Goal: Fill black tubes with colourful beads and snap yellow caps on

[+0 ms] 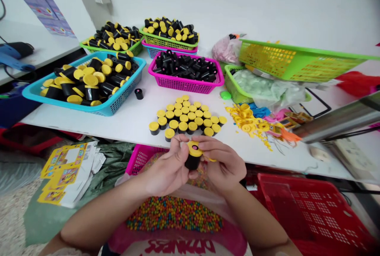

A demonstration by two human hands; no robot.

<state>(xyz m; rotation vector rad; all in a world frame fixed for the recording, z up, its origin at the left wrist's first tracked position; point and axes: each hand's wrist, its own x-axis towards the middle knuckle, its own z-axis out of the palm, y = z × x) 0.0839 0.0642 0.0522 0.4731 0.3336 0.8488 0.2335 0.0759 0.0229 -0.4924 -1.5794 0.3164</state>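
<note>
Upright between my fingers is a small black plastic container (pixel 192 163) with a yellow ring around its top and a dark hole with some pink in the middle. My left hand (pixel 166 169) grips it from the left, thumb and fingers around its side. My right hand (pixel 224 161) is closed, its fingertips touching the ring's right edge. A thin curved yellow piece (pixel 211 160), looking like the rim of a lid, pokes out from those right fingers; most of it is hidden. Just beyond, a group of yellow-capped containers (pixel 184 118) stands upright on the white table (pixel 130 123).
Blue (pixel 118 103) and green baskets hold yellow-capped containers; a magenta basket (pixel 184 84) holds black ones. Loose yellow parts (pixel 247 119) lie right. One black container (pixel 138 93) stands alone. Below my hands are many coloured beads (pixel 175 214). A red crate (pixel 314 208) is lower right.
</note>
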